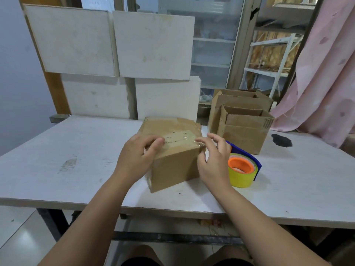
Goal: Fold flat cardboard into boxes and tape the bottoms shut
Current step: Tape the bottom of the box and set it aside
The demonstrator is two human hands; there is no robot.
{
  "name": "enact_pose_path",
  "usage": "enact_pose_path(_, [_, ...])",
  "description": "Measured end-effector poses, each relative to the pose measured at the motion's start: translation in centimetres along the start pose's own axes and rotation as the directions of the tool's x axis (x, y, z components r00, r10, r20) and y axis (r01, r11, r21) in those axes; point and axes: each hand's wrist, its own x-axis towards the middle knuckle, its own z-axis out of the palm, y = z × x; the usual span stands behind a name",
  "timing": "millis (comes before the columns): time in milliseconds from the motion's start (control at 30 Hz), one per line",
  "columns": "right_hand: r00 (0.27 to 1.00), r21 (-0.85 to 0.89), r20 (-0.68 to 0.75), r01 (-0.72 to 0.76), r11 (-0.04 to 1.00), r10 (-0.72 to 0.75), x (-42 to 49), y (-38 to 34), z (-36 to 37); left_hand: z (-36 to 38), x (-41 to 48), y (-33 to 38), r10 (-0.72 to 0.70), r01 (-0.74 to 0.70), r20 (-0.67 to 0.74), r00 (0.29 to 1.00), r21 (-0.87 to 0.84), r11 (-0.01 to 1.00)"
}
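Observation:
A small brown cardboard box [174, 164] stands on the white table [76, 150] with its flaps folded shut on top and a strip of clear tape [178, 138] across the seam. My left hand [138, 152] rests on the box's left top edge, its thumb pressing the tape's left end. At the right top corner my right hand [213, 160] touches the tape's other end with loosely bent fingers. A yellow tape roll in a dispenser with an orange core and blue frame [242, 169] sits on the table just right of my right hand.
Several open-topped cardboard boxes [244, 129] stand at the back right of the table. White foam boards [115, 54] lean behind the table. A pink curtain [326, 73] hangs at the right. A dark stain [281, 140] marks the table at right.

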Motion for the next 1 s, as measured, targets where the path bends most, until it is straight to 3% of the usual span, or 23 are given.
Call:
enact_pose_path(67, [0.996,-0.042,-0.06,0.061,0.997,-0.064,-0.2,-0.1,0.2,0.0,-0.1,0.3,0.035,-0.039,0.103,0.994,0.042,0.998])
enact_pose_path(133, [0.996,0.012,0.009,0.094,0.996,-0.094,-0.3,-0.2,0.1,0.0,0.0,0.7,0.044,-0.052,0.182,0.982,0.038,0.998])
enact_pose_path(367, [0.973,0.154,0.229,-0.074,0.985,0.037,2.2,-0.4,-2.0,0.6,0.1,1.5,0.067,-0.064,0.288,0.955,-0.021,0.998])
enact_pose_path(433, [0.966,0.046,0.233,-0.13,0.991,0.116,3.2,0.6,-2.8,1.3,0.0,1.6,0.06,-0.066,0.243,0.968,0.019,0.998])
enact_pose_path(500, [0.941,-0.196,0.228,-0.205,0.959,0.248,4.4,2.1,-4.1,2.0,-0.1,1.9,0.058,-0.077,0.202,0.978,0.085,0.993])
enact_pose_path(567, [0.88,-0.441,0.254,-0.265,0.858,0.402,5.8,3.8,-5.7,2.9,-0.1,2.1,0.055,-0.087,0.172,0.984,0.186,0.979])
enact_pose_path(633, [0.778,-0.555,0.316,-0.313,0.771,0.543,6.9,5.3,-7.1,4.0,0.0,2.3,0.059,-0.097,0.16,0.985,0.246,0.964])
enact_pose_path(700, [0.688,-0.6,0.383,-0.322,0.732,0.616,7.2,6.5,-7.9,4.9,0.2,2.4,0.061,-0.1,0.165,0.984,0.242,0.965])
enact_pose_path(767, [0.648,-0.641,0.414,-0.291,0.71,0.639,7.1,7.5,-8.3,5.3,0.5,2.6,0.047,-0.083,0.163,0.985,0.225,0.971])
enact_pose_path(900, [0.646,-0.606,0.369,-0.378,0.7,0.668,6.6,8.2,-9.0,5.6,0.4,2.4,0.179,-0.2,0.098,0.979,0.298,0.933])
enact_pose_path(1000, [0.644,-0.431,0.342,-0.54,0.723,0.684,6.0,8.3,-9.1,5.6,0.3,3.5,0.283,-0.257,-0.036,0.958,0.322,0.911])
